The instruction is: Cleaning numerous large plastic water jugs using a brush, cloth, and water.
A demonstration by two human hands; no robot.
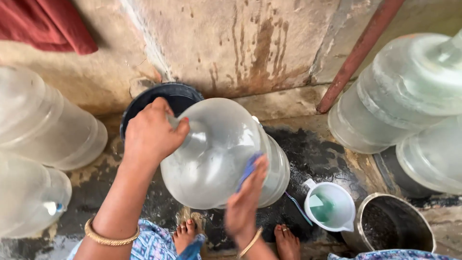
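Observation:
A large clear plastic water jug (216, 154) lies tilted on its side in front of me, its neck pointing toward me and to the left. My left hand (151, 132) grips the jug's neck. My right hand (248, 202) presses a blue cloth or scrubber (249, 169) against the jug's shoulder. A dark round tub (166, 96) sits behind the jug against the wall. My bare feet (185, 236) stand on wet dark ground below the jug.
Two clear jugs (43, 125) lie at the left, two more (409, 86) at the right. A white jug with green liquid (329, 207) and a metal pot (392, 224) stand at the lower right. A red pipe (358, 53) leans on the stained wall; red cloth (48, 24) hangs top left.

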